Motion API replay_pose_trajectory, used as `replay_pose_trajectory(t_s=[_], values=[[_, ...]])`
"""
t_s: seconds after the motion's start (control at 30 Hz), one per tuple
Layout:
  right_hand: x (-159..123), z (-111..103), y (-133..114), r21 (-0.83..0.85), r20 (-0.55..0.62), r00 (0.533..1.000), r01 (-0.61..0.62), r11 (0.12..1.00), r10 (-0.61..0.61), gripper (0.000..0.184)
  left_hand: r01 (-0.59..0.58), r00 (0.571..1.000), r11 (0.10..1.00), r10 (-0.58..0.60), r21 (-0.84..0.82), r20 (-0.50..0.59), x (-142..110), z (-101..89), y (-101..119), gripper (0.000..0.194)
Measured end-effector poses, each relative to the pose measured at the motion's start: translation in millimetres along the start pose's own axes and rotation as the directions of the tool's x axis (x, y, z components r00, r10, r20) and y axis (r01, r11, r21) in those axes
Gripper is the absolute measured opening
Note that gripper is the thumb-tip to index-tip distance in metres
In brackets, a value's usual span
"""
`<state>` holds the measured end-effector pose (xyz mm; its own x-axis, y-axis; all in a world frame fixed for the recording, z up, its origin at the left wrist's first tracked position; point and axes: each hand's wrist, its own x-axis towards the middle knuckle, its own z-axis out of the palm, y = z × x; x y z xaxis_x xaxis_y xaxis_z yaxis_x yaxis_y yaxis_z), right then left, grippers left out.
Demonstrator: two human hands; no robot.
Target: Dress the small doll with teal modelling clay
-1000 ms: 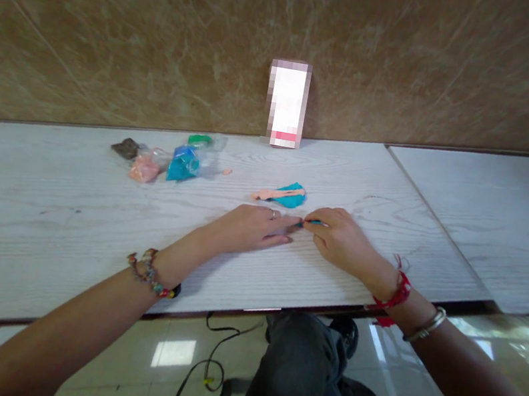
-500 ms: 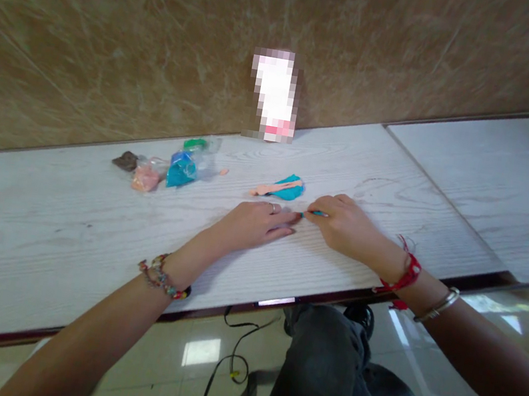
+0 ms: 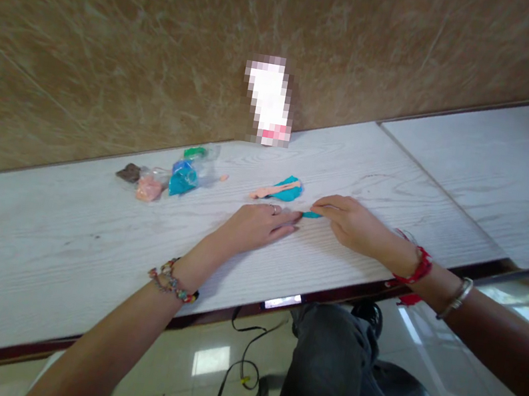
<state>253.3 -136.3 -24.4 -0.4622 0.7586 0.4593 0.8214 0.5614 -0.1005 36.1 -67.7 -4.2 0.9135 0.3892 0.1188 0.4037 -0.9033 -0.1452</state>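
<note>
A small strip of blue modelling clay lies on the white wood-grain tabletop between my hands. My left hand rests with fingers stretched out, its index fingertip at the strip's left end. My right hand has its fingers held together over the right end of the strip, partly hiding it. Just beyond the hands lies a flat blue clay shape with a long peach clay piece laid across it, reaching out to the left.
Left of the hands sit bags of blue clay, peach clay and green clay, beside a brown lump. A peach bit lies nearby. A blurred-out bright phone-like object leans against the marbled wall.
My right hand has lifted its fingers slightly and shifted right, uncovering more of the blue clay strip. The left hand stays at the strip's end. The view has tilted a little.
</note>
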Motion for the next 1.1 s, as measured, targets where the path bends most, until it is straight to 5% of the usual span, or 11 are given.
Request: replay_pose_trajectory(t_s=[0.27,0.53,0.73,1.0,1.1], values=[[-4.7,-3.2,-1.4,-0.162,0.093,0.995,0.046,0.986,-0.031,0.039,0.008,0.999,1.0,-0.007,-0.022,0.039,0.2,-0.3,-0.6,0.047],[-3.8,-3.8,-1.2,-0.096,0.007,1.0,0.019,0.995,-0.018,0.041,-0.026,1.0,0.999,0.027,-0.043,0.002,4.0,-0.3,-1.5,0.043],[-2.5,-4.7,-2.6,-0.118,0.099,0.994,0.066,0.991,-0.054,0.034,-0.027,1.0,0.999,0.027,-0.04,0.01,4.0,-0.4,-1.0,0.045],[-8.4,-5.2,2.4,-0.105,0.012,1.0,-0.016,0.994,0.018,0.04,-0.03,0.998,0.999,0.032,-0.034,0.052,5.2,-3.2,0.1,0.044],[-11.4,-5.3,3.8,-0.14,0.063,0.998,0.017,0.99,-0.008,0.04,-0.018,0.998,1.0,0.019,-0.014,0.061,5.0,-2.0,-0.4,0.043]])
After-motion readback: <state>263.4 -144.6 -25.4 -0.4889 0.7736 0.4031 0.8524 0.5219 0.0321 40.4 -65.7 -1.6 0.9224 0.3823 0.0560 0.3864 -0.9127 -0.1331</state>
